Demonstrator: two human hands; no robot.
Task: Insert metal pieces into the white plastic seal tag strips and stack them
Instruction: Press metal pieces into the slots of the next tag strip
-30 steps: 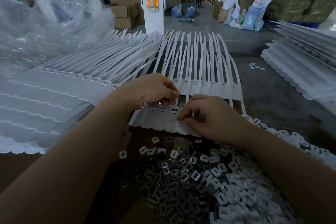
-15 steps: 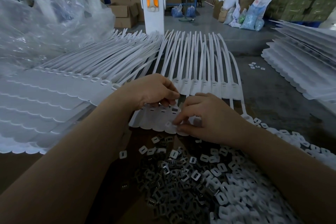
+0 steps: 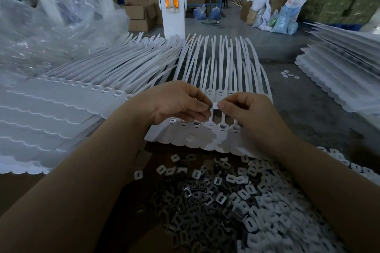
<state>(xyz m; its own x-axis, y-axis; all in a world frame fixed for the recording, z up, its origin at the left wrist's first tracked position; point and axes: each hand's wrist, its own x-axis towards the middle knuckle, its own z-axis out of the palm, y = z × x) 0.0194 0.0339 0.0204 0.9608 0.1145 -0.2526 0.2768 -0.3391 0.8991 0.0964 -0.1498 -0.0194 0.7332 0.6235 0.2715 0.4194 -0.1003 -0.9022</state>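
Observation:
A sheet of joined white seal tag strips (image 3: 197,139) lies in front of me, its sockets in a row with metal pieces showing in several. My left hand (image 3: 174,103) and my right hand (image 3: 246,111) hover just above that row, fingertips nearly meeting. Between them they pinch a small white piece (image 3: 215,105). A heap of dark metal pieces (image 3: 197,201) lies near me on the brown table, and a heap of small white plastic caps (image 3: 267,211) spreads to its right.
A tall stack of white tag sheets (image 3: 51,119) fills the left side. Another stack (image 3: 339,72) sits at the right. Clear plastic wrap (image 3: 51,31) lies at the back left, a white post (image 3: 172,6) stands behind, and cardboard boxes and sacks sit beyond.
Both hands have lifted off the tag sheet and come together above the socket row. The right hand, earlier pressing on the sheet's near edge, now pinches a small white piece with the left.

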